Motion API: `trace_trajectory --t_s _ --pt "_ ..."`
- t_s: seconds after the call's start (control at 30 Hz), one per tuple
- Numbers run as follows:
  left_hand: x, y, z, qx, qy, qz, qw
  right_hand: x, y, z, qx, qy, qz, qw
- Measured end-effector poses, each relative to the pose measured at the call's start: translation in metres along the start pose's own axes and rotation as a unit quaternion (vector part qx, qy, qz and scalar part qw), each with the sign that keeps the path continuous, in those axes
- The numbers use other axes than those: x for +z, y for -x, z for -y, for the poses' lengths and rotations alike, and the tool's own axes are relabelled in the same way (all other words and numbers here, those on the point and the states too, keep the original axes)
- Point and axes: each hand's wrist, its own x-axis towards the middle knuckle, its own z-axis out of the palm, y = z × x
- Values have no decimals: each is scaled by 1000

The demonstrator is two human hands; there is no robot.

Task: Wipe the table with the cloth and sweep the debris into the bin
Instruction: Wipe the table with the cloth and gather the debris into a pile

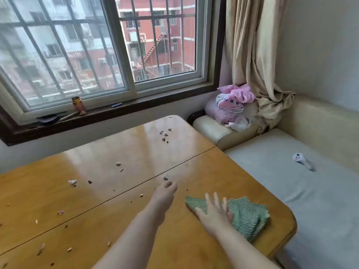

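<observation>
Cloth (245, 214) under right hand (215, 212) fingers; left hand (165, 193) seemingly pinching debris (165, 177).

light: bright daylight via window (108, 49) | glare: sheen on table (136, 148) | blur: soft | edges: wide-angle bowing

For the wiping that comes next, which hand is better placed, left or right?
Right, probably. The right hand lies flat on the green striped cloth, fingers spread. The left hand is off the cloth, fingertips pinched near a crumb on the table.
</observation>
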Motion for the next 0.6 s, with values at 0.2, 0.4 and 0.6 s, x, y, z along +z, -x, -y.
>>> trace_trajectory --t_s 0.2,0.4,0.6 --pt "70 -21 7 -32 -55 66 996 12 -20 -51 64 46 62 995" --pt "108 -40 10 -41 -89 73 993 -6 -46 -75 -33 -1 -62 998" --pt "110 -71 23 -27 -111 21 993 8 -59 -89 73 76 -105 989"
